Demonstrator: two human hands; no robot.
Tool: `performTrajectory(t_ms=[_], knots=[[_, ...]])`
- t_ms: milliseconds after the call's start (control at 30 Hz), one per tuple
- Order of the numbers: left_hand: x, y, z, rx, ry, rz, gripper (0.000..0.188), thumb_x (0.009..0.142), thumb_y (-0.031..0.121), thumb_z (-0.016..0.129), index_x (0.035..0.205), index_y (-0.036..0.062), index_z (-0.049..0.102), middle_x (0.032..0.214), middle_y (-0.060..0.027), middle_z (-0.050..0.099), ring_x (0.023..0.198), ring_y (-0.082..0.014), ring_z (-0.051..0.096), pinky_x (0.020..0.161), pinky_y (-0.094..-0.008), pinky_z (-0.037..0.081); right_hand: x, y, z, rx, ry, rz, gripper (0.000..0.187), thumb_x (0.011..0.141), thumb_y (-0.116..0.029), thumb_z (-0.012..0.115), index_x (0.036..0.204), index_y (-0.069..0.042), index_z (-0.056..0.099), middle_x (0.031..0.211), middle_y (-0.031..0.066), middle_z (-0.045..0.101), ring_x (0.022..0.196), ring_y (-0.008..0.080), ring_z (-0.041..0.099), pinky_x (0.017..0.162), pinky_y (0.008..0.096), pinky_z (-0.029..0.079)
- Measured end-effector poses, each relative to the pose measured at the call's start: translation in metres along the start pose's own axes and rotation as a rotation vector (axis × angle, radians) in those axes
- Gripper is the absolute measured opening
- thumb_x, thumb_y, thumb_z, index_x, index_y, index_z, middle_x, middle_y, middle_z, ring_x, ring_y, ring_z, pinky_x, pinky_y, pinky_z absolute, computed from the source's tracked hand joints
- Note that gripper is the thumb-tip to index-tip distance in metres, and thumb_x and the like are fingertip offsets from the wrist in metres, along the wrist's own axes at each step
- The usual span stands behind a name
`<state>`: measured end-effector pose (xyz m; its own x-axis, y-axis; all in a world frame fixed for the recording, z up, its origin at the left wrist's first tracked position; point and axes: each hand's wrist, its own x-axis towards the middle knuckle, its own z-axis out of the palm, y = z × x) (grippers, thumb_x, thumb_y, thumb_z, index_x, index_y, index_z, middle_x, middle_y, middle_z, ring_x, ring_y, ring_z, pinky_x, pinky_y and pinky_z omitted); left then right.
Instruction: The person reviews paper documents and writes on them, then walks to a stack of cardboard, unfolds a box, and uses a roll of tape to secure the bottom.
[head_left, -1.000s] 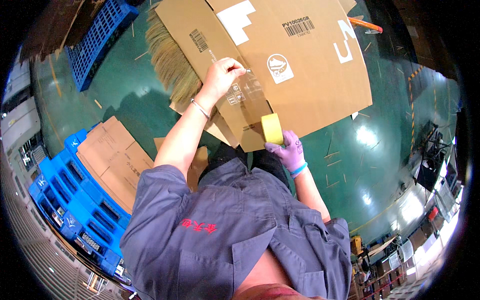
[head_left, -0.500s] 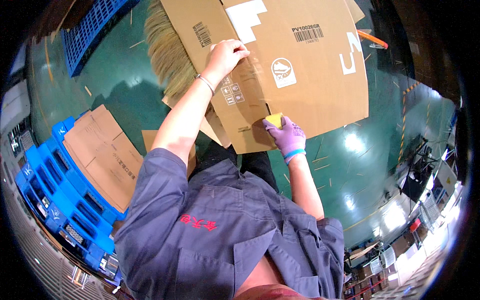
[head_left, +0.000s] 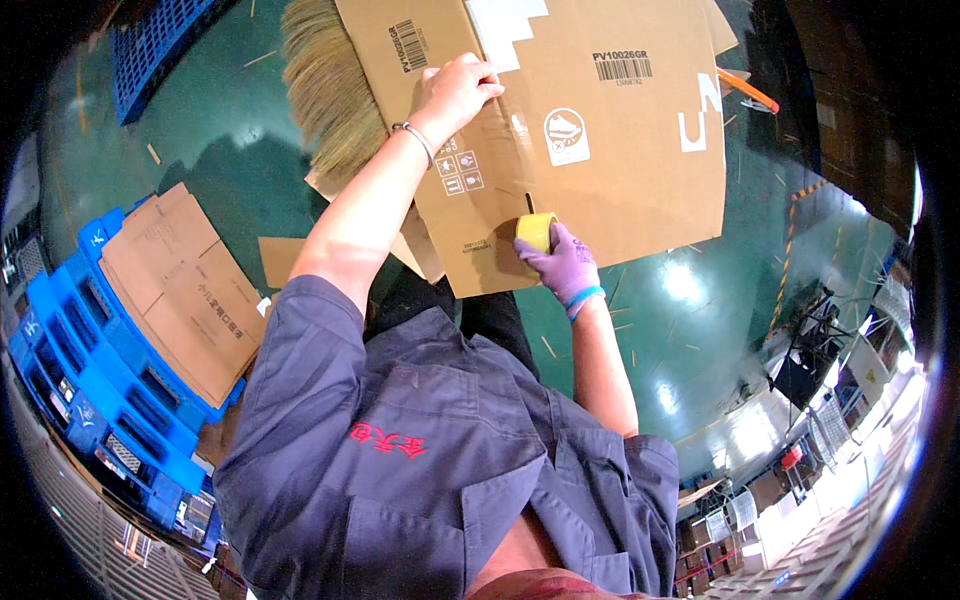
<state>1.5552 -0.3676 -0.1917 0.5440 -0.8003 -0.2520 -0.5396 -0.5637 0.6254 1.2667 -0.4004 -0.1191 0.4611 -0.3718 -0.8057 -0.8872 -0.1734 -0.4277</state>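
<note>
A large brown cardboard box (head_left: 630, 180) lies before me, its seam running between two panels. My left hand (head_left: 463, 95), bare with a band at the wrist, rests by the far part of the seam with its fingers curled together. Whatever they may pinch is too small to make out. In a purple glove, my right hand (head_left: 565, 262) grips a yellow roll of tape (head_left: 537, 231) at the near end of the seam, just below a narrow dark slot. A glossy strip shows along the seam between both hands.
Straw bristles (head_left: 325, 90) lie against the box's left side. Flat cardboard sheets (head_left: 185, 290) rest on blue pallets (head_left: 85, 350) at the left; another blue pallet (head_left: 150, 60) is at the far left. An orange rod (head_left: 750, 91) sticks out past the box's right. Straw bits litter the green floor (head_left: 670, 300).
The tape roll has turned, so more of its yellow ring shows by the seam's near end. My left hand stays at the seam, a little farther up. The whole view has shifted slightly.
</note>
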Motion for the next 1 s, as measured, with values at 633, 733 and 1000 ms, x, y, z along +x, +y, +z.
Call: performTrajectory(t_ms=[633, 733, 1000], knots=[[0.013, -0.008, 0.009, 0.023, 0.037, -0.055, 0.018, 0.088, 0.035, 0.069, 0.090, 0.0171, 0.073, 0.097, -0.0041, 0.063, 0.093, -0.0251, 0.064, 0.088, -0.0453, 0.044, 0.010, -0.001, 0.006, -0.054, 0.153, 0.074, 0.056, 0.086, -0.059, 0.063, 0.102, -0.006, 0.071, 0.094, 0.0207, 0.072, 0.091, 0.0392, 0.069, 0.078, 0.0474, 0.053], [0.018, -0.015, 0.007, -0.072, 0.019, -0.047, 0.018, 0.087, 0.032, 0.070, 0.090, 0.0144, 0.073, 0.095, -0.0065, 0.062, 0.090, -0.0258, 0.064, 0.082, -0.0411, 0.048, 0.006, -0.001, 0.003, -0.044, 0.121, 0.149, 0.057, 0.086, -0.060, 0.064, 0.102, -0.006, 0.071, 0.095, 0.0210, 0.072, 0.092, 0.0393, 0.069, 0.079, 0.0469, 0.053], [0.027, -0.018, 0.007, -0.123, 0.028, -0.067, 0.019, 0.088, 0.031, 0.070, 0.089, 0.0119, 0.072, 0.093, -0.0081, 0.061, 0.089, -0.0275, 0.064, 0.078, -0.0396, 0.050, -0.011, 0.013, 0.008, 0.281, 0.125, -0.165, 0.053, 0.086, -0.053, 0.071, 0.103, -0.002, 0.069, 0.090, 0.0202, 0.072, 0.087, 0.0317, 0.071, 0.077, 0.0394, 0.054]])
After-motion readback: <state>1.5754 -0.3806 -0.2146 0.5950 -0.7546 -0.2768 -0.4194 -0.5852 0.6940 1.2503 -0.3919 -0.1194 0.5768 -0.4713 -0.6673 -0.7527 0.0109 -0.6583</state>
